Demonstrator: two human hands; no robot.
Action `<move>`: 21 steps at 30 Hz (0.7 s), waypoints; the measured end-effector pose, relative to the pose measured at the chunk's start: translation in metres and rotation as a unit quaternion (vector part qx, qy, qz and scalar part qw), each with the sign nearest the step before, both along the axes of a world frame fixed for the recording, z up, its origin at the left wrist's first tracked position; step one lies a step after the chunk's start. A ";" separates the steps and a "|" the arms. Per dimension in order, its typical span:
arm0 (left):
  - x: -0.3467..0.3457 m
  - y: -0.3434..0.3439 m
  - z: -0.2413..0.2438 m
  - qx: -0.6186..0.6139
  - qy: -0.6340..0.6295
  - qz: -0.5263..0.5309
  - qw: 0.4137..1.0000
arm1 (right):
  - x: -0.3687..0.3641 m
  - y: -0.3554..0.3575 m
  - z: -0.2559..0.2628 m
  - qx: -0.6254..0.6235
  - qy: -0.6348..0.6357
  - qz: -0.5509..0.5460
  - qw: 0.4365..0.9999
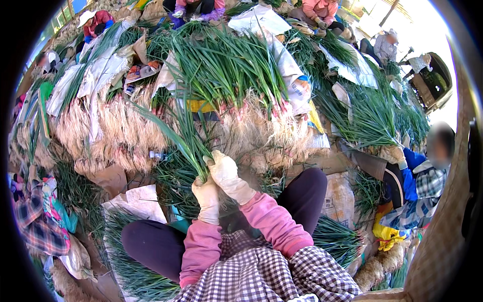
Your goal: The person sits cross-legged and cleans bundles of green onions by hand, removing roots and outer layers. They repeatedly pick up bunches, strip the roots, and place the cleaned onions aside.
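My left hand [206,196], in a cream glove, grips the lower part of a small bunch of green onions [185,147]. Its long leaves lean up and away to the left, while the root end is hidden behind my hands. Just above and to the right, my right hand [228,174], gloved alike, has its curled fingers on the same bunch. Beyond them lies a broad pile of green onions [230,71] with reddish bases and pale roots facing me. Loose green leaves [181,188] cover the ground under my hands.
Trimmed-looking green onions lie in heaps by my left knee [147,260] and right knee [336,238]. White woven sacks [136,200] are spread about. Rows of pale roots [113,124] stand ahead. Co-workers sit at the left [41,222], right [415,181] and far side. A post [441,211] rises at right.
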State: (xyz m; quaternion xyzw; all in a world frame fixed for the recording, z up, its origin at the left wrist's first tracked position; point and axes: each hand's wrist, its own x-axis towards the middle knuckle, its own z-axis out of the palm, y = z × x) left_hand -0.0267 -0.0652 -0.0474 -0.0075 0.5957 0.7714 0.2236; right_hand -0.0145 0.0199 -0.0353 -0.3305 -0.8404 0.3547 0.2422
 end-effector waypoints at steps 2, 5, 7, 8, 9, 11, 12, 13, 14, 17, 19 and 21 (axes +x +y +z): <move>-0.005 -0.005 -0.022 -0.037 0.028 0.007 0.999 | 0.001 -0.004 0.009 -0.028 -0.026 0.008 0.999; 0.000 -0.007 -0.012 0.025 -0.004 -0.010 1.000 | 0.010 -0.007 0.039 -0.151 -0.008 0.018 0.988; 0.001 -0.007 -0.002 0.001 -0.002 -0.054 0.999 | 0.011 0.003 0.016 -0.177 0.025 0.025 0.984; 0.001 -0.009 0.001 0.001 -0.006 -0.071 0.997 | 0.013 0.006 0.012 -0.208 0.058 0.037 0.976; 0.002 -0.008 0.006 0.002 -0.009 -0.091 0.996 | 0.015 0.009 0.010 -0.238 0.092 0.047 0.966; 0.003 -0.005 0.012 -0.011 -0.013 -0.103 0.995 | 0.014 0.013 0.004 -0.223 0.065 0.060 0.971; -0.001 -0.009 -0.001 0.000 -0.019 -0.081 0.997 | 0.014 0.004 0.025 -0.165 0.003 0.061 0.984; -0.003 -0.006 -0.012 0.016 -0.026 -0.071 0.997 | 0.019 0.004 0.039 -0.102 -0.058 0.051 0.992; -0.008 -0.006 -0.023 -0.028 0.000 -0.081 0.996 | 0.016 0.001 0.015 -0.032 0.016 0.050 0.998; 0.000 0.003 0.000 0.043 -0.066 -0.064 0.995 | 0.020 -0.003 0.000 -0.009 0.119 0.010 0.993; -0.004 -0.002 -0.007 0.042 -0.091 -0.069 0.993 | 0.021 -0.006 0.002 -0.055 0.137 0.005 0.989; -0.003 -0.002 -0.007 0.053 -0.119 -0.064 0.989 | 0.030 -0.010 0.013 -0.143 0.133 -0.006 0.981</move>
